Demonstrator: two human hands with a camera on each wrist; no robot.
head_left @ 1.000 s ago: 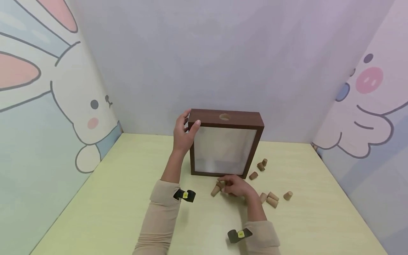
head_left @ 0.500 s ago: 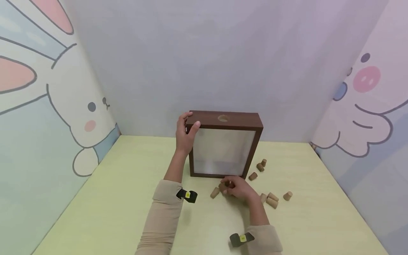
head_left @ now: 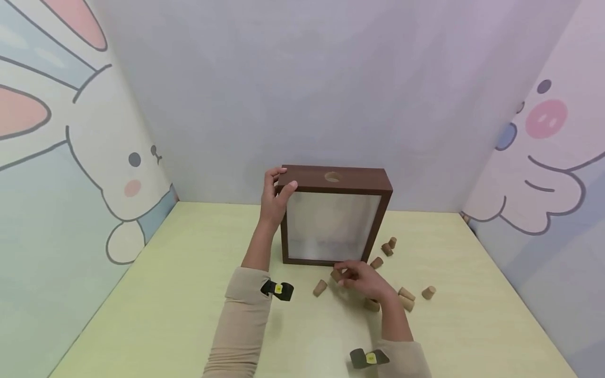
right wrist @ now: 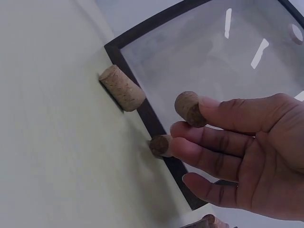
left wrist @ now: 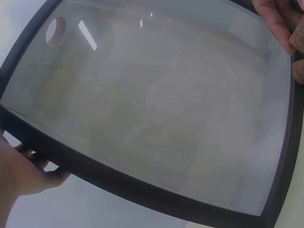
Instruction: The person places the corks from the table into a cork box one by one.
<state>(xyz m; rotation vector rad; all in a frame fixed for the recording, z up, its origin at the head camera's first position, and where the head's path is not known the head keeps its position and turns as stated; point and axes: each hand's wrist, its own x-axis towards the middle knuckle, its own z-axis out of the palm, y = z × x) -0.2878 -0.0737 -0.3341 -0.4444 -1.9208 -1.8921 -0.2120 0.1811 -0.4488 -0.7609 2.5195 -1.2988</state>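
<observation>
A dark brown shadow box frame (head_left: 359,181) stands upright on the table, with a clear front panel and a round hole (head_left: 332,177) in its top. My left hand (head_left: 273,202) grips its upper left corner, thumb in front and fingers around the side. Near the lower edge, my right hand (head_left: 366,281) pinches a cork stopper (right wrist: 187,108) between thumb and fingertips. Another cork (right wrist: 122,89) lies by the bottom rail in the right wrist view. A further cork (right wrist: 160,145) is partly hidden behind the fingers.
Several loose corks lie to the right, among them an upright cork (head_left: 428,292) and a cork (head_left: 372,305) beside the right wrist. More sit near the frame's right side, such as a cork (head_left: 387,249). A pale wall (head_left: 302,79) rises behind the yellowish table (head_left: 189,294).
My right hand has shifted slightly right, drawing a cork away from the one left lying in front of the frame. The left hand keeps its hold on the frame's corner.
</observation>
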